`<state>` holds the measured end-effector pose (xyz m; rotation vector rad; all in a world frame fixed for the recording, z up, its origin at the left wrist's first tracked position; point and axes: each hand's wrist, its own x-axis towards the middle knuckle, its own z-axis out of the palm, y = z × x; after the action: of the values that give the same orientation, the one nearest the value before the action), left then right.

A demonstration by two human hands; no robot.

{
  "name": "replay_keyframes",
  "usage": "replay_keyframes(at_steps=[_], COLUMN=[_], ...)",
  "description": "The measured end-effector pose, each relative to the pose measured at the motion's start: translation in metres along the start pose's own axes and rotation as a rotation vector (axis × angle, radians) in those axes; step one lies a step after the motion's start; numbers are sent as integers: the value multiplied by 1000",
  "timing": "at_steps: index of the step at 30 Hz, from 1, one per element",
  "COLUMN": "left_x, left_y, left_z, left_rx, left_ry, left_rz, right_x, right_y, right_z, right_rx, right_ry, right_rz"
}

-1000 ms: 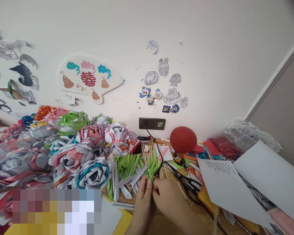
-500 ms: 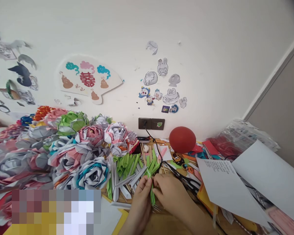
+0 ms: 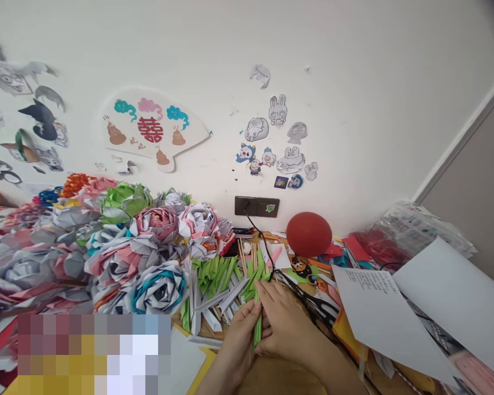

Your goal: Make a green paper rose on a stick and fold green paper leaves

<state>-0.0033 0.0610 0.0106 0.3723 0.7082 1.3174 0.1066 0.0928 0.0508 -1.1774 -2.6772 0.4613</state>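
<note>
A narrow folded strip of green paper [image 3: 258,328] stands lengthwise between my two hands. My left hand [image 3: 242,329] pinches it from the left, thumb on top. On the other side my right hand [image 3: 282,318] closes over the strip, its fingers covering the upper part. Just beyond my hands lie a pile of folded green paper strips [image 3: 216,276] and folded white strips [image 3: 211,296]. Thin wooden sticks [image 3: 247,255] lie behind them.
Folded paper flowers [image 3: 158,288] heap up on the left. To the right are black scissors [image 3: 323,307], a printed white sheet [image 3: 379,312] and a red balloon [image 3: 308,233]. A black cable [image 3: 265,241] runs from the wall socket [image 3: 246,206] across the table.
My right hand has shifted from pinching at the strip's edge to lying along it, with its fingers reaching over the upper end. My left hand still grips the strip.
</note>
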Motion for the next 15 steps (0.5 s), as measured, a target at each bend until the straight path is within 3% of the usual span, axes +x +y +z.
replay_keyframes(at_steps=[15], left_x=[3], left_y=[-5], left_z=[-5], left_rx=[-21], left_ry=[76], left_rz=[10], right_x=[3], right_y=[-7], right_z=[5], right_rx=[26], right_ry=[-105], right_rz=[6])
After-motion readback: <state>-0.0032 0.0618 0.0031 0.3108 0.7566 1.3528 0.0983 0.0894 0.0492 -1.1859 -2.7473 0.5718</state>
